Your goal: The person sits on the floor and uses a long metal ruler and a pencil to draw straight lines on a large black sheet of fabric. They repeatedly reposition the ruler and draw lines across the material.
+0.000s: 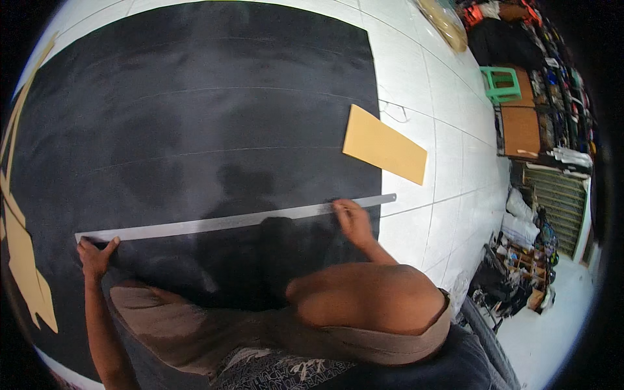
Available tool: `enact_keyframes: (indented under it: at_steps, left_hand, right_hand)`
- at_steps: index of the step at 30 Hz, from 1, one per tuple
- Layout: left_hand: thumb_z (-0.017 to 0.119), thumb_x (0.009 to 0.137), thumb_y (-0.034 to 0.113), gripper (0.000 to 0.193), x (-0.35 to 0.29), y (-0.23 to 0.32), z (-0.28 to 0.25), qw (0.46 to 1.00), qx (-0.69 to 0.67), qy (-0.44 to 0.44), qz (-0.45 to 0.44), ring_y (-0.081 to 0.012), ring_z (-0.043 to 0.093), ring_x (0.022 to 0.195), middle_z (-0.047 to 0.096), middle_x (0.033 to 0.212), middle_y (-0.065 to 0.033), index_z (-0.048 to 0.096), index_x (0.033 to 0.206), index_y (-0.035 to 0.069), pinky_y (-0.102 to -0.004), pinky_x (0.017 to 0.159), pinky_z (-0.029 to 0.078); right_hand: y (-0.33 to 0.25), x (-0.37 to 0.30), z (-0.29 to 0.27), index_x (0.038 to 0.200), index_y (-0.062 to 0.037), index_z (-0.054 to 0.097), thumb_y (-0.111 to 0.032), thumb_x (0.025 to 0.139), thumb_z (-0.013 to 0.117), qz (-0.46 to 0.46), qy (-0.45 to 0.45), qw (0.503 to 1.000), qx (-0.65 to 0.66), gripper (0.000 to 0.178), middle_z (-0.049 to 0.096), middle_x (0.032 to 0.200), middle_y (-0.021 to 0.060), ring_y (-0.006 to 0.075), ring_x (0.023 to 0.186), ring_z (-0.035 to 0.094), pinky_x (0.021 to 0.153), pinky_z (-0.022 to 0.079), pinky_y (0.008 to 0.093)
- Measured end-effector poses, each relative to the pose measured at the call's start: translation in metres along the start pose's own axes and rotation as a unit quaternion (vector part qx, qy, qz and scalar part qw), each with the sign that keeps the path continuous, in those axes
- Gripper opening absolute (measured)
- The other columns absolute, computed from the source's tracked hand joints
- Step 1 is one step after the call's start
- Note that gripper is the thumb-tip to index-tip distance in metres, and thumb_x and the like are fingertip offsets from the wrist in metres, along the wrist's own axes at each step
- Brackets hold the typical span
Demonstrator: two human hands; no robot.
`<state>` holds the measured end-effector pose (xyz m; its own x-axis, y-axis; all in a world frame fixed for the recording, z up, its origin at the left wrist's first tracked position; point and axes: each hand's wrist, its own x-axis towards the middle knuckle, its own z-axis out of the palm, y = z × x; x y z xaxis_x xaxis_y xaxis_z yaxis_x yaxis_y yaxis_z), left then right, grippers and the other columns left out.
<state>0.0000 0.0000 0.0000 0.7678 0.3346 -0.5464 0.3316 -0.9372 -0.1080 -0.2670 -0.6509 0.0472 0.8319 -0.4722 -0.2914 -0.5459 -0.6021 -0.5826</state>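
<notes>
A long metal ruler (214, 224) lies across a large sheet of black material (195, 123), tilted slightly up to the right. Its right end reaches past the sheet's edge, over the white tiles. My left hand (96, 259) is at the ruler's left end, thumb and fingers spread apart and pressing along its lower edge. Toward the right end, my right hand (354, 224) has its fingers drawn together in a pinch against the ruler. Whatever may be between those fingertips is too small and blurred to name. My bent legs are close below the ruler.
A tan four-sided flat piece (387, 146) overlaps the sheet's right edge. More tan cut pieces (29, 273) lie along the left side. Farther right are a green plastic stool (502, 84), loaded shelves and a compartmented box (528, 266) on the tiled floor (448, 162).
</notes>
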Motion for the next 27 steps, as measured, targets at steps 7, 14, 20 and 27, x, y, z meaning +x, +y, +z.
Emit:
enact_keyframes:
  at_steps: [7, 14, 20, 27]
  left_hand:
    - [0.079, 0.066, 0.078, 0.142, -0.014, 0.017, -0.006, 1.0, -0.008, 0.004, -0.005, -0.0493, 0.031, 0.145, 0.024, 0.158, -0.0315, 0.015, 0.156, -0.011, -0.0577, 0.115, 0.036]
    - [0.08, 0.066, 0.076, 0.142, -0.018, 0.019, -0.016, 1.0, -0.012, -0.004, -0.01, -0.0477, 0.03, 0.146, 0.023, 0.159, -0.0315, 0.014, 0.155, -0.013, -0.0559, 0.116, 0.035]
    - [0.082, 0.065, 0.075, 0.141, -0.02, 0.009, -0.014, 0.999, -0.041, 0.006, 0.005, -0.0493, 0.027, 0.147, 0.023, 0.159, -0.0321, 0.016, 0.154, -0.013, -0.0564, 0.116, 0.034]
    - [0.083, 0.065, 0.074, 0.142, -0.026, 0.024, -0.015, 0.998, -0.061, 0.01, -0.002, -0.0491, 0.025, 0.148, 0.02, 0.16, -0.0339, 0.014, 0.155, -0.012, -0.057, 0.117, 0.033]
  right_hand:
    - [0.025, 0.004, -0.031, 0.105, 0.0006, 0.071, -0.017, 0.099, 0.058, -0.03, 0.027, 0.99, -0.136, 0.022, 0.072, 0.107, 0.0203, 0.0378, 0.102, 0.068, 0.093, 0.051, 0.0456]
    - [-0.102, 0.027, 0.093, 0.117, -0.0065, 0.07, -0.012, 0.096, 0.06, -0.356, -0.17, 0.913, -0.101, 0.023, 0.069, 0.12, 0.0106, 0.0281, 0.111, 0.063, 0.098, 0.046, 0.0436]
    - [-0.112, 0.05, 0.103, 0.121, -0.0067, 0.069, -0.013, 0.096, 0.061, -0.418, -0.243, 0.87, -0.097, 0.027, 0.069, 0.122, 0.0096, 0.0281, 0.113, 0.062, 0.099, 0.046, 0.0434]
    - [-0.093, 0.07, 0.035, 0.117, -0.0054, 0.068, -0.012, 0.091, 0.066, -0.426, -0.309, 0.825, -0.208, 0.026, 0.069, 0.114, 0.0111, 0.0297, 0.106, 0.064, 0.094, 0.049, 0.0439]
